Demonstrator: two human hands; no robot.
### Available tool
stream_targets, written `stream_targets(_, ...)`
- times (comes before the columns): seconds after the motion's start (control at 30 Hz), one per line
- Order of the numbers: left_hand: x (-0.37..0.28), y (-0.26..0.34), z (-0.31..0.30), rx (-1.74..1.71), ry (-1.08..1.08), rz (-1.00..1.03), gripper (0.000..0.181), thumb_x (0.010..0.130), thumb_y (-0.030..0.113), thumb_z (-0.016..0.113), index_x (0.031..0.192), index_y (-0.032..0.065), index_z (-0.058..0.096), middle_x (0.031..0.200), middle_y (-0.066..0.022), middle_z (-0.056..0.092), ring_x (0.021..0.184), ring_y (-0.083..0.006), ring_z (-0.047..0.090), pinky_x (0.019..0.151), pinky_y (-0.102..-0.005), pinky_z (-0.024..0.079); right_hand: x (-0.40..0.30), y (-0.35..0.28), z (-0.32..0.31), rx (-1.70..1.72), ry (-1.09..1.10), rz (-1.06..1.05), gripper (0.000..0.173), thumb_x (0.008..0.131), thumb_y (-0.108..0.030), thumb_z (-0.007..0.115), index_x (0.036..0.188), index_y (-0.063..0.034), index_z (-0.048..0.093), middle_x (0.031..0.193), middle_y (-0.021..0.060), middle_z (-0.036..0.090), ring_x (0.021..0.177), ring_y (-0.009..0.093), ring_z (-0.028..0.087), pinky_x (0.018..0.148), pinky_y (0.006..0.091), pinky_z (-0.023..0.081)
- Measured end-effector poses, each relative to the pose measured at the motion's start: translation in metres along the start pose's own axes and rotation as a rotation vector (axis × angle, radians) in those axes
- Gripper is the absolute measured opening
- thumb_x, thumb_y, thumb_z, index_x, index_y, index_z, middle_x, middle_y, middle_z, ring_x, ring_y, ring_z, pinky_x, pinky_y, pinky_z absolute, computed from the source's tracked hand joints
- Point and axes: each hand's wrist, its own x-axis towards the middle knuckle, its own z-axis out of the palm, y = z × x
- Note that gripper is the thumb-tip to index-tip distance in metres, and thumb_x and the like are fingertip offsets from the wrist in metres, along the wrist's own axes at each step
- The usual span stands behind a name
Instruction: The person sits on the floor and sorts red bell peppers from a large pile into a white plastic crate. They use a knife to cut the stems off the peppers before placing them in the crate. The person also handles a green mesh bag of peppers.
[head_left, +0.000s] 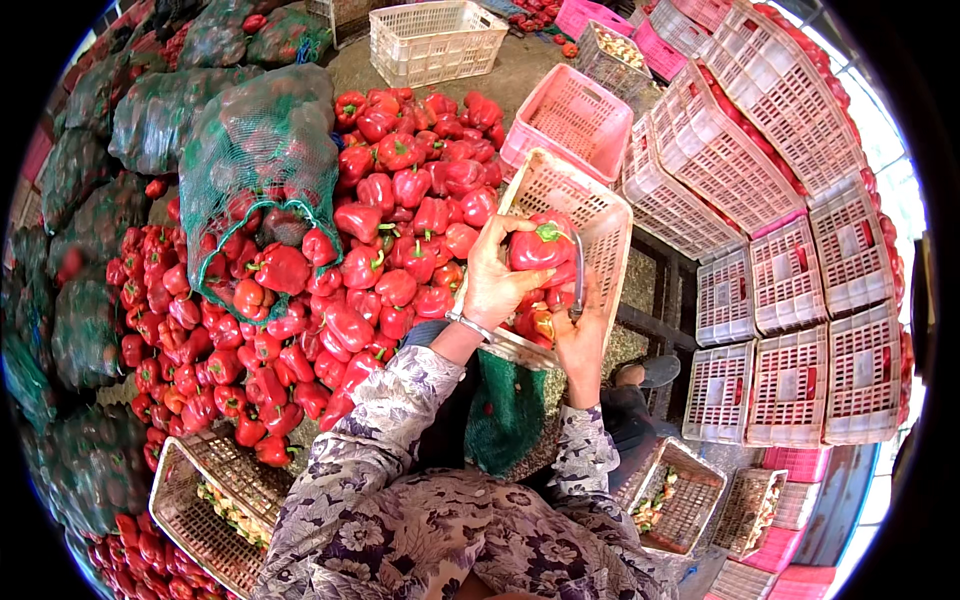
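My left hand (495, 279) grips a glossy red bell pepper (534, 249), its green stem end facing up. Close beside it, my right hand (585, 334) holds a thin curved metal blade (579, 271) that stands along the pepper's right side. The tool's handle is hidden in the fingers. Both hands are over a cream plastic crate (611, 217) with slotted walls. More red peppers (534, 324) lie at its near end, partly covered by my hands. To the left spreads a large heap of red bell peppers (409, 217).
An open green mesh sack (259, 142) spills peppers onto the heap. Full sacks (90, 322) line the left. Beyond the crate stands a pink crate (577, 124); stacked crates (787, 375) rise at right. Crates with trimmings (217, 517) (675, 499) flank me.
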Motion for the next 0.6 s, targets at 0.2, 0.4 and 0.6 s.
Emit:
stream_targets(0.2,0.004,0.010,-0.023,-0.200,-0.020,-0.174,0.054,0.060,0.006,0.086,0.107,0.0065,0.059,0.108,-0.0089,0.057,0.105,-0.0213,0.057,0.092,-0.0356,0.048,-0.001,-0.018,0.031,0.078,-0.051,-0.010,0.058,0.093,-0.009,0.061,0.145,0.0003,0.038,0.107,0.0065,0.063,0.089,0.014,0.060,0.076,0.0298,0.051)
stream_targets(0.4,-0.008,-0.007,-0.010,0.179,-0.237,0.299,0.048,0.063,0.015,0.077,0.104,0.0060,0.055,0.101,-0.0134,0.050,0.100,-0.0343,0.053,0.087,-0.0418,0.045,0.004,0.043,-0.003,0.149,-0.230,0.138,0.033,0.085,-0.010,0.059,0.113,0.0078,0.058,0.087,0.0085,0.058,0.072,0.015,0.051,0.064,0.0325,0.043)
stream_targets(0.6,-0.017,-0.001,-0.013,0.332,-0.348,0.442,0.036,0.064,-0.001,0.066,0.096,0.0008,0.050,0.099,-0.0167,0.045,0.096,-0.0369,0.049,0.082,-0.0454,0.044,0.038,0.074,0.008,0.222,-0.294,0.099,0.014,0.082,-0.004,0.052,0.093,0.0053,0.053,0.065,0.0053,0.052,0.045,0.012,0.039,0.040,0.0304,0.032)
